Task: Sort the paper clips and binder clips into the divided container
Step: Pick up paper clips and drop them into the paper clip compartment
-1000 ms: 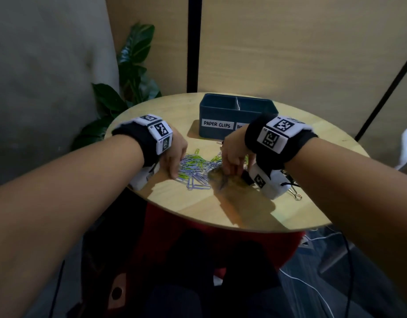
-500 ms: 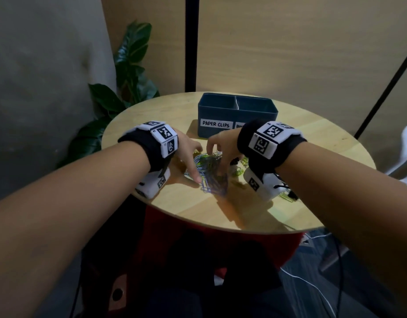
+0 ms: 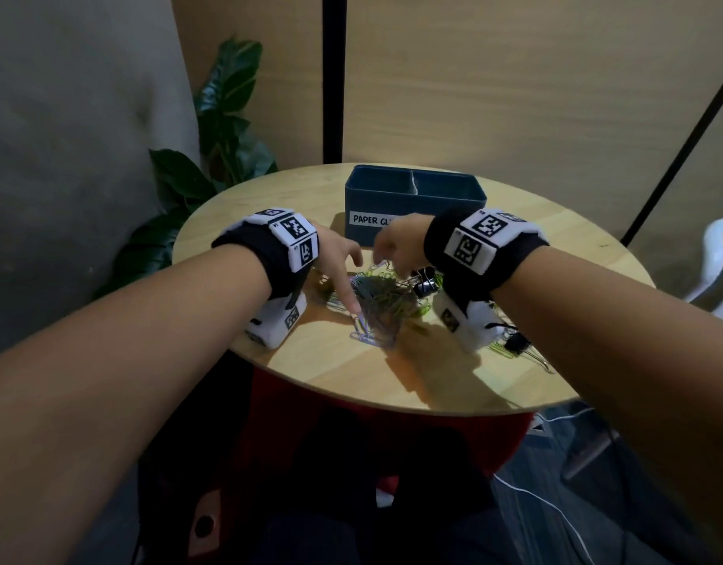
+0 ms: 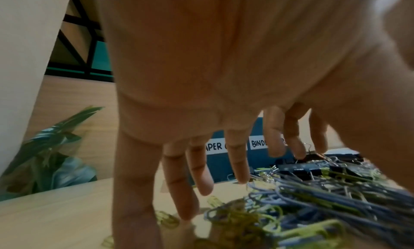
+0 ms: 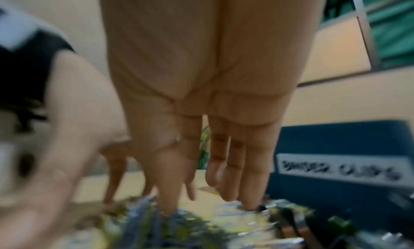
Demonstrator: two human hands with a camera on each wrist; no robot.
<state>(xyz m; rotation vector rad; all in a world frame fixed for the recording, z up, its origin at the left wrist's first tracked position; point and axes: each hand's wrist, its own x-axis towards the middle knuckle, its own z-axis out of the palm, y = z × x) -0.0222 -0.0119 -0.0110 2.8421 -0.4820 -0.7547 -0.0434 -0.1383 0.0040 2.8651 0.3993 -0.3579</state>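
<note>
A heap of blue and green paper clips (image 3: 382, 303) (image 4: 313, 198) lies on the round wooden table (image 3: 555, 246), with black binder clips (image 3: 427, 281) (image 4: 300, 169) at its right side. My left hand (image 3: 339, 263) (image 4: 201, 164) reaches over the heap's left edge with fingers straight and spread, tips down on the clips. Over the far side my right hand (image 3: 396, 246) (image 5: 212, 173) hovers, fingers straight and together, tips touching the clips. The blue divided container (image 3: 412, 197) (image 5: 336, 146), labelled for paper clips and binder clips, stands just behind.
More binder clips and green paper clips (image 3: 518, 346) lie near the table's right front, under my right wrist. A leafy plant (image 3: 221, 157) stands behind the table's left side. Wooden wall panels rise behind the container.
Both hands have moved away from me toward the container, sweeping the clip heap along. The right hand's fingers went from digging into the heap to straight above it.
</note>
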